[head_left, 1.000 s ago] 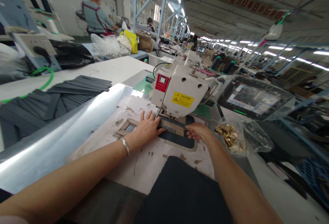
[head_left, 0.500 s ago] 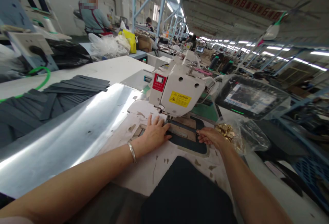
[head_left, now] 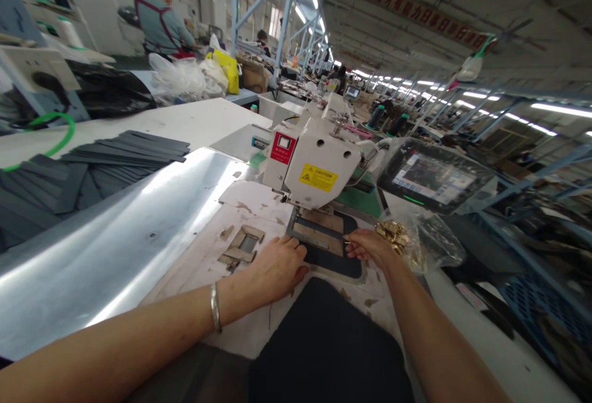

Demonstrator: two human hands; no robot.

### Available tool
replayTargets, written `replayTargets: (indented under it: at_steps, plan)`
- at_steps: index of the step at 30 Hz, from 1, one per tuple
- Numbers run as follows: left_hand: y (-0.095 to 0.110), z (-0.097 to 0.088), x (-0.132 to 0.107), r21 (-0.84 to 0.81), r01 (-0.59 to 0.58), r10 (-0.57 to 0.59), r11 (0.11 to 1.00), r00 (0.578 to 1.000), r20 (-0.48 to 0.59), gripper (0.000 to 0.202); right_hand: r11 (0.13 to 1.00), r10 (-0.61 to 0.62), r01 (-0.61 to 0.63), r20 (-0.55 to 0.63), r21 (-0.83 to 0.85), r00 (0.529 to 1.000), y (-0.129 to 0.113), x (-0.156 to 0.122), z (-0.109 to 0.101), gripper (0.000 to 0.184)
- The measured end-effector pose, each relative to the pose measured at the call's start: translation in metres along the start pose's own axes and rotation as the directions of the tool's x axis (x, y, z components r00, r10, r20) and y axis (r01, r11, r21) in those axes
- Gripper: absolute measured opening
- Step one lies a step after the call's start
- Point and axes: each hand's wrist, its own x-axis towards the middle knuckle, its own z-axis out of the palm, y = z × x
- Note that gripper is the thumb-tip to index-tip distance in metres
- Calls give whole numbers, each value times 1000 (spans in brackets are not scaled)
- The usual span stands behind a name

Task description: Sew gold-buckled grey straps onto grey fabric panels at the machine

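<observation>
The right grip point(head_left: 367, 247) pinches a small shiny metal piece point(head_left: 347, 242) at the near-right end of a narrow dark grey strip point(head_left: 320, 227), which lies just left of that grip, over a dark rounded-corner panel point(head_left: 333, 262). The left grip point(head_left: 280, 268) rests knuckles up, fingers bent, by the panel's left edge; whether it holds anything cannot be told. Beyond both grips stands a white sewing-machine head point(head_left: 319, 159); right of the right grip sits a clear plastic bag point(head_left: 432, 236) with gold-coloured metal pieces point(head_left: 392, 232).
</observation>
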Motion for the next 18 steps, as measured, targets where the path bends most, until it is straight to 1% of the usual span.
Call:
replayTargets:
  at_steps: [3,6,8,10,11,12,14,16,18]
  plan:
    - [-1,3,-6,-36,-1,2,999,1000,14,16,999,-35,34,15,20,999,4,-6,1,13]
    - [1,9,-12,-56,-19,20,998,999,31,16,991,-129,128,-38,-27,991,9,-6,-6,17]
    - [4,12,-16,-63,-48,51,997,998,42,18,966,-245,233,-106,-116,964,12,-4,-18,18]
    - [8,14,-18,-71,-88,91,994,995,48,21,923,-365,329,-184,-201,913,16,-4,-34,17]
    - [9,14,-19,-78,-109,113,991,992,50,23,910,-397,355,-211,-212,893,18,-6,-43,18]
    - [10,14,-19,-86,-129,134,988,990,52,25,911,-403,365,-225,-193,887,21,-10,-51,19]
    - [11,14,-19,-102,-156,162,982,985,55,30,938,-347,337,-231,-79,909,25,-23,-64,24]
    - [11,14,-18,-109,-172,179,979,982,59,33,953,-279,298,-222,54,934,30,-39,-72,29]
    - [9,16,-17,-104,-183,190,978,980,58,36,945,-270,304,-238,119,933,35,-55,-74,32]
